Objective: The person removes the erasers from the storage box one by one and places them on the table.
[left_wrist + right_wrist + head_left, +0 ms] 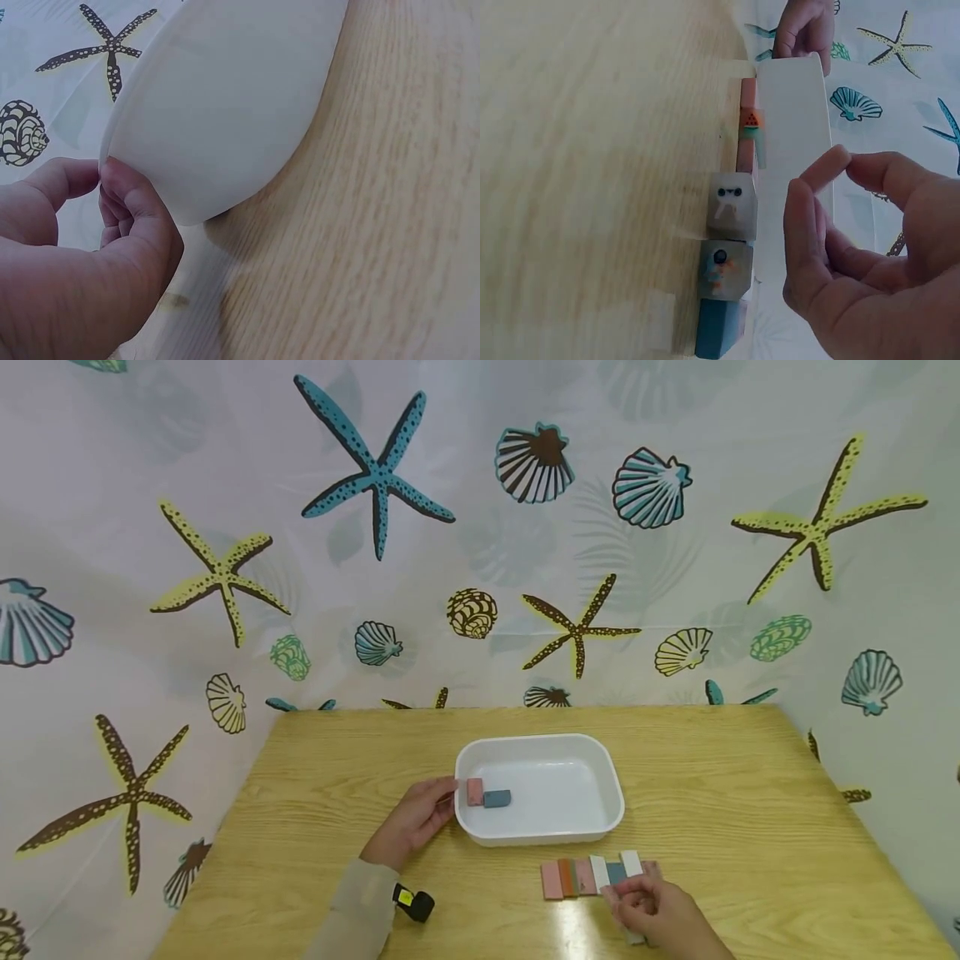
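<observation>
My left hand (pixel 416 818) pinches the left rim of a white plastic tub (pixel 540 837), thumb and fingers on either side of its wall in the left wrist view. Inside the tub, at its left end, lie a pink block (pixel 475 792) and a blue-grey block (pixel 497 798). My right hand (pixel 660 912) is in front of the tub, over a row of small blocks. In the right wrist view it pinches a small pale pink block (pixel 825 168) between thumb and index finger. The row includes a pink block (pixel 552 880), an orange-and-green one (pixel 568 877) and white ones (pixel 599 872).
A black strap with a yellow label (pixel 406 896) is at my left wrist. The wooden table (pixel 750 793) reaches back to a white curtain (pixel 480 543) printed with starfish and shells. Part of the block row is hidden behind my right hand in the head view.
</observation>
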Tool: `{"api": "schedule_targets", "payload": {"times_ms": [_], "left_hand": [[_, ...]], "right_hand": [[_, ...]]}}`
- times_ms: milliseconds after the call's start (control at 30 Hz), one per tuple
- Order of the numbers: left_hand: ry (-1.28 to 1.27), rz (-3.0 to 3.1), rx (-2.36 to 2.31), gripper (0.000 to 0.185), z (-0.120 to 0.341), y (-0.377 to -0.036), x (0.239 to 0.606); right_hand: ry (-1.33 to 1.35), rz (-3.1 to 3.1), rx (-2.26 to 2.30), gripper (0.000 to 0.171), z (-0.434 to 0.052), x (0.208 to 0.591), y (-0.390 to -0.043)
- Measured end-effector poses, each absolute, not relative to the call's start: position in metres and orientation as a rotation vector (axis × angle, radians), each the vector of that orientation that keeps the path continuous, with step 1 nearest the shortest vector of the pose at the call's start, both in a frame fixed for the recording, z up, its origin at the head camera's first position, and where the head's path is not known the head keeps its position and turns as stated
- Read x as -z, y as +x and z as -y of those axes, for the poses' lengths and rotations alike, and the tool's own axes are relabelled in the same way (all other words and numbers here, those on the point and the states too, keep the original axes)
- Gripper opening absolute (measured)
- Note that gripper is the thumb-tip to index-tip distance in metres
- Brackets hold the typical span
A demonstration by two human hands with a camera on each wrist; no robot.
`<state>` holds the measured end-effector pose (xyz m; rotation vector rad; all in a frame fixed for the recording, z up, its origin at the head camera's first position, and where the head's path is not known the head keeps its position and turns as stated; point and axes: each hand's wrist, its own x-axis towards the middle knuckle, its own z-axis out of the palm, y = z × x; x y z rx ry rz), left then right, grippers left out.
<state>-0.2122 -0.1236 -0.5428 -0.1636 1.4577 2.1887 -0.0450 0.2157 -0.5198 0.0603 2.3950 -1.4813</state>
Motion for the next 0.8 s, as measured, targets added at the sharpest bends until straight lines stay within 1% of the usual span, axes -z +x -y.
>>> {"api": "schedule_targets", "payload": {"times_ms": [133,267,500,800], "left_hand": [[-0.174,-1.457,-2.195,0.04,0.124,-0.212,0.543],[-0.18,-1.464,-2.206,0.037,0.123,-0.212,0.544],[-0.175,-1.458,-2.204,0.039,0.123,-0.213,0.546],[-0.179,-1.464,-2.191,0.04,0.123,-0.214,0.546]], "right_hand": [[0.144,-2.592,1.323,0.037,-0.203,0.521,-0.037],[0.139,-2.704,1.25,0.032,-0.192,0.52,-0.033],[0.039,-2.942,0.989,0.028,-0.18,0.526,-0.033],[-0.029,-3.058,0.735,0.02,-0.169,0.528,-0.032]]}}
